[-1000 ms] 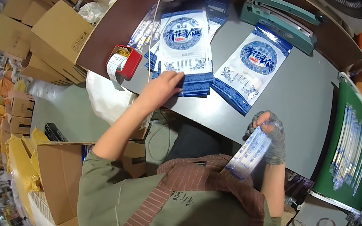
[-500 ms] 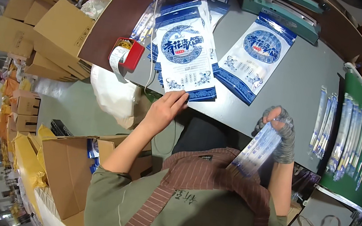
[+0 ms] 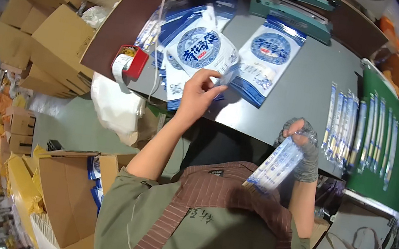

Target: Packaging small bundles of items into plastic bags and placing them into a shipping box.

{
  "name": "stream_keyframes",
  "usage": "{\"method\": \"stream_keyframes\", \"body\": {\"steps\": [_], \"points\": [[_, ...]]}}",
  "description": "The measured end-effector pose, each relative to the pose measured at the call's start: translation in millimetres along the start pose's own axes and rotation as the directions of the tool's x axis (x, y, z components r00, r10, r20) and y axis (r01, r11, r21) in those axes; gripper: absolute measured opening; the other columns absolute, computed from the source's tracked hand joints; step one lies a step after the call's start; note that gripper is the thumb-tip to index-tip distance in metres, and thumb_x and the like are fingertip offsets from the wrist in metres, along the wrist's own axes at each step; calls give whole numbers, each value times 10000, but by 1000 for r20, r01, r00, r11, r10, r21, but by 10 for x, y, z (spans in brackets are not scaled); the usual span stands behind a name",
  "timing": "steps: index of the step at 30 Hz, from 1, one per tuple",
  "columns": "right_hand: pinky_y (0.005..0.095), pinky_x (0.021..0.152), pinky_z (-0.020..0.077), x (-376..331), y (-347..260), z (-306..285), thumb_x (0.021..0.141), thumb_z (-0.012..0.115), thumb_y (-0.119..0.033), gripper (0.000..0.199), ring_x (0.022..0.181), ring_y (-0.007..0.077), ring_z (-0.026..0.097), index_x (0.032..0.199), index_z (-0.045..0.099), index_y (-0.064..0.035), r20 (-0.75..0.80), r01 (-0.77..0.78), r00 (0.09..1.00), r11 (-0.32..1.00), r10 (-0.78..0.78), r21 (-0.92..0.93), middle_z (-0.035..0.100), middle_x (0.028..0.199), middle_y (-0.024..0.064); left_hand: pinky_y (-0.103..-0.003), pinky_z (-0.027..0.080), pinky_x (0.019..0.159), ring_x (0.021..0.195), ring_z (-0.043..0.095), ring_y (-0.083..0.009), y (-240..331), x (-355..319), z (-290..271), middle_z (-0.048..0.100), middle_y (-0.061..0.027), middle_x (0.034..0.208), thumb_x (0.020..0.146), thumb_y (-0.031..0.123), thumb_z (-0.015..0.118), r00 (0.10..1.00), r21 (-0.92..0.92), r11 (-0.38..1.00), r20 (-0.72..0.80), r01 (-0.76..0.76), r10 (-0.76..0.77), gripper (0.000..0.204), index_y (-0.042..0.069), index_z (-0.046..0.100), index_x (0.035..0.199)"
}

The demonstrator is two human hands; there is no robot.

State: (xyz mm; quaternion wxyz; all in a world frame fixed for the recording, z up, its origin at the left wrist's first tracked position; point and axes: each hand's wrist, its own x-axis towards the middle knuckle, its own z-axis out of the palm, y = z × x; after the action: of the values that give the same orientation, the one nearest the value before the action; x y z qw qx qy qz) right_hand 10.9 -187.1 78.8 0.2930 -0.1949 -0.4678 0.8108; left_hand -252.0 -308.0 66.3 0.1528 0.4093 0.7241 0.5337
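My left hand (image 3: 197, 97) pinches the near right corner of the top white-and-blue plastic pouch (image 3: 198, 47), whose sheet bends up off the pile beneath. My right hand (image 3: 306, 151), in a grey fingerless glove, is closed round a bunch of slim wrapped sticks (image 3: 275, 168) in clear and blue film, held in front of my apron. Their lower ends point down and left. Another pouch (image 3: 269, 57) lies flat on the grey table to the right of the pile. Part of the pile is hidden by the lifted pouch.
A teal heat sealer (image 3: 293, 15) stands at the table's back. Rows of wrapped sticks (image 3: 341, 125) lie at the right, some on a green mat (image 3: 396, 169). A red box (image 3: 138, 63) and white cable (image 3: 159, 41) are at the left. Below stands an open carton (image 3: 63, 192).
My left hand has gone from resting at the pile's near edge to lifting the top pouch's corner. My right hand keeps hold of the sticks. The whole view has shifted slightly.
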Motion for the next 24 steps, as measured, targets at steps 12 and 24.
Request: {"method": "stream_keyframes", "body": {"steps": [12, 24], "points": [[292, 721, 503, 143, 435, -269, 776, 664, -304, 302, 767, 190, 610, 878, 579, -32, 38, -8, 999, 976, 0, 216, 621, 833, 100, -354, 460, 656, 701, 596, -249, 205, -176, 1093, 616, -171, 760, 841, 34, 546, 689, -33, 995, 724, 90, -39, 118, -52, 616, 883], [308, 790, 488, 115, 539, -272, 889, 643, -247, 265, 823, 181, 619, 1036, 649, -26, -42, 153, 967, 707, -251, -691, 679, 927, 85, -345, 492, 687, 781, 608, -293, 400, -222, 1209, 601, -130, 861, 814, -23, 601, 847, 61, 855, 187, -515, 497, 220, -9, 588, 1034]]}}
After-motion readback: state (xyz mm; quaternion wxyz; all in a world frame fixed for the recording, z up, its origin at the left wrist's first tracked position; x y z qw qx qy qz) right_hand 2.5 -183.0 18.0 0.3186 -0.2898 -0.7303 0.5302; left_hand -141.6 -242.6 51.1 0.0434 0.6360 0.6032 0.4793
